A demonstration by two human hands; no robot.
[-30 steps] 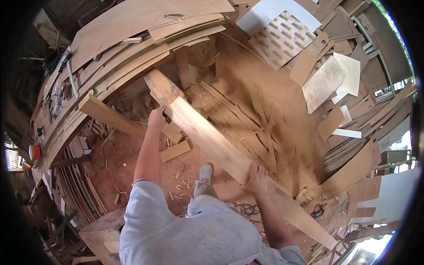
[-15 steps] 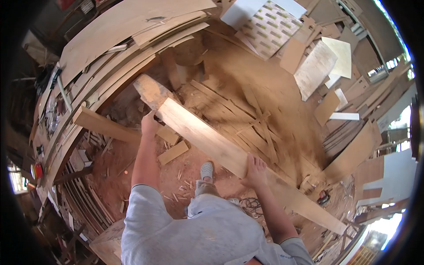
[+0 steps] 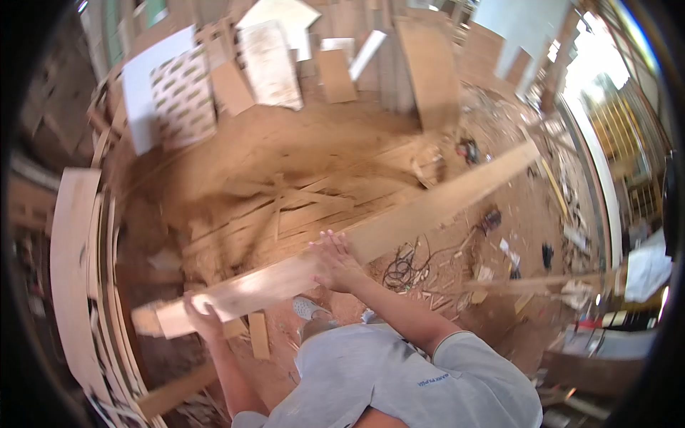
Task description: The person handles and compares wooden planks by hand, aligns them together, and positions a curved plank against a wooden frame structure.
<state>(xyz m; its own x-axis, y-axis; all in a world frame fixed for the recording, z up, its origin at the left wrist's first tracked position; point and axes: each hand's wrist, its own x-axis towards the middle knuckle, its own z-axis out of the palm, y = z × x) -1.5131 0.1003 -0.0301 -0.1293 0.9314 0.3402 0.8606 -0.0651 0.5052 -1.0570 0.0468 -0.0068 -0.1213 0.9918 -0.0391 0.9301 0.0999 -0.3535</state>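
A long wooden plank [image 3: 414, 217] slants across the view, its left end low and its far end up at the right. My left hand [image 3: 205, 319] closes on the plank's near edge close to its left end. My right hand [image 3: 335, 264] lies on the plank's face around mid-length, fingers stretched out and somewhat spread. Just beyond the left end, a worn block of wood [image 3: 146, 321] pokes out; whether it touches the plank is hard to tell.
Sawdust and thin offcuts [image 3: 285, 200] cover the ground behind the plank. Stacked boards [image 3: 75, 235] stand at the left. A tangled cable [image 3: 407, 267] and a power tool [image 3: 489, 221] lie at the right. Panels [image 3: 271, 68] lean at the back.
My view has turned to the right. The plank now slopes up toward the right instead of down. Both hands are still on it, the right with its fingers spread more.
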